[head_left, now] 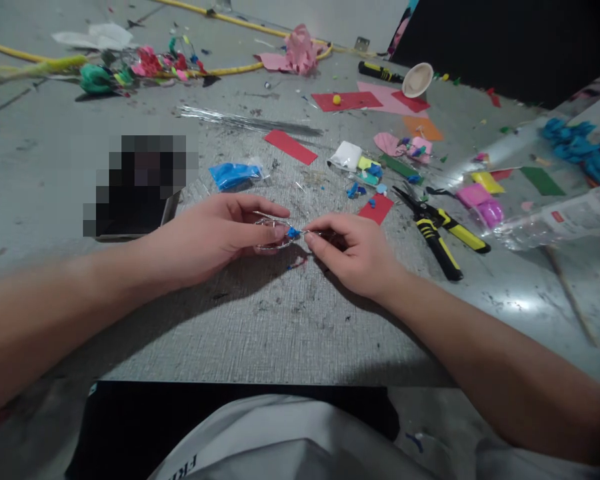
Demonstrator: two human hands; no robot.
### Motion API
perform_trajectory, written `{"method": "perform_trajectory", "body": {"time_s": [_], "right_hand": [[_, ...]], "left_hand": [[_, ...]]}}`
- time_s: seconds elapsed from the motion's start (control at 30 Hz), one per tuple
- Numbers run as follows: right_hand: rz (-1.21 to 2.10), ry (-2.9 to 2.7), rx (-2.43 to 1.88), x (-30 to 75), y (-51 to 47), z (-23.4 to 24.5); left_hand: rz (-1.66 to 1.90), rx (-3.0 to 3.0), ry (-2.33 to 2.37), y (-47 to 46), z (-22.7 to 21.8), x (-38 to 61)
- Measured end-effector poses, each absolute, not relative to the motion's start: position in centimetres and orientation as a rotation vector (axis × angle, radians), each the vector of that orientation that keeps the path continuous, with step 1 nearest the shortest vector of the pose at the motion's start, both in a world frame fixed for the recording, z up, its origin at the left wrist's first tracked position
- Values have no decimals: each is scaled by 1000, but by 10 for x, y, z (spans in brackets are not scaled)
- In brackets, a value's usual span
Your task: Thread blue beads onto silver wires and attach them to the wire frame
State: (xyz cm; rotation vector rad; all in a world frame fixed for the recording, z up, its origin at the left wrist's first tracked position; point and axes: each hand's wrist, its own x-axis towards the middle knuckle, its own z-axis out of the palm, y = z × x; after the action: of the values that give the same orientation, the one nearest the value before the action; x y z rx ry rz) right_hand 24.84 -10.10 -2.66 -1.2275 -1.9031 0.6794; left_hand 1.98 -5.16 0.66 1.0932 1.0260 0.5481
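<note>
My left hand (230, 230) is closed on a small frame of bent silvery wire (265, 245), with thumb and fingers on either side of its loops. At the frame's right end sits a lump of blue clay (293, 232). Just right of the lump, my right hand (353, 250) pinches the thin wire that runs out from it. Both hands are slightly above the grey table (290, 333). A packet of blue clay (236, 175) lies behind my left hand. Pliers (433, 230) with black and yellow handles rest open, right of my right hand.
Behind the hands lie a bundle of straight wires (250, 121) and a red paper strip (291, 147). A dark, pixelated object (135, 193) is at left. A clear plastic bottle (565, 213) lies at right. A paper cup (417, 80) and several clay scraps are farther back.
</note>
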Motion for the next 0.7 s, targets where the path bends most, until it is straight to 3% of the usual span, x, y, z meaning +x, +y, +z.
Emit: {"method": "perform_trajectory", "body": {"time_s": [0.2, 0.7], "right_hand": [[561, -1983, -1184, 250, -96, -28], [857, -1787, -1129, 242, -98, -34]], "left_hand": [[595, 979, 992, -50, 4, 21], [592, 1104, 948, -50, 4, 22]]}}
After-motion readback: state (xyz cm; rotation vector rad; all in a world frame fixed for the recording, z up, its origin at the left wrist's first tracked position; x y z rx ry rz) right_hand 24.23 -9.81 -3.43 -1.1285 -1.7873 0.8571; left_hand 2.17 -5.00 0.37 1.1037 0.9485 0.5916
